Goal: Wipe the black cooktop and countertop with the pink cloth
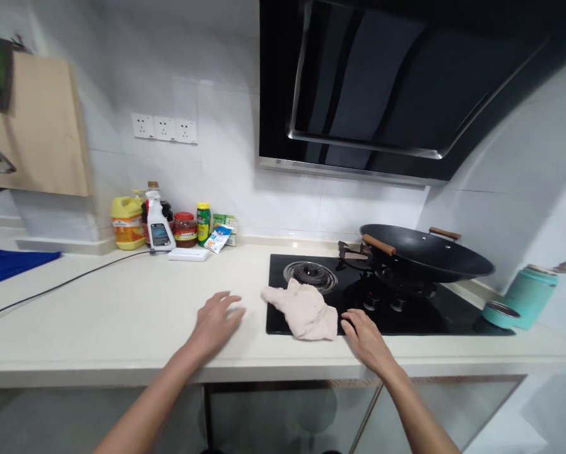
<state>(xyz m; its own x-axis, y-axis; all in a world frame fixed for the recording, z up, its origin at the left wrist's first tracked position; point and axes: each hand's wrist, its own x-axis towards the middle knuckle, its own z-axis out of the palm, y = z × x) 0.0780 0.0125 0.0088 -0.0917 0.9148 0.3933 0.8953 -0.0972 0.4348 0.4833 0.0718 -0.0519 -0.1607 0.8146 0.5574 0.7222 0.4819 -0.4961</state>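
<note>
A crumpled pale pink cloth [306, 310] lies over the front left of the black gas stove [429, 318], just before a round burner [310, 275]. To the left of the cloth, my left hand [218, 325] is over the white counter, its fingers apart and nothing in it. My right hand [365, 335] rests at the stove's front edge, close to the cloth's right side. Its fingers are stretched out and hold nothing.
A black wok [424, 255] with wooden handles sits on the right burner. Teal canister [531, 295] at far right. Against the wall stand a spray bottle [159, 227], a yellow jug [128, 224] and jars. A black cable [74, 277] crosses the counter. The range hood [358, 82] overhangs.
</note>
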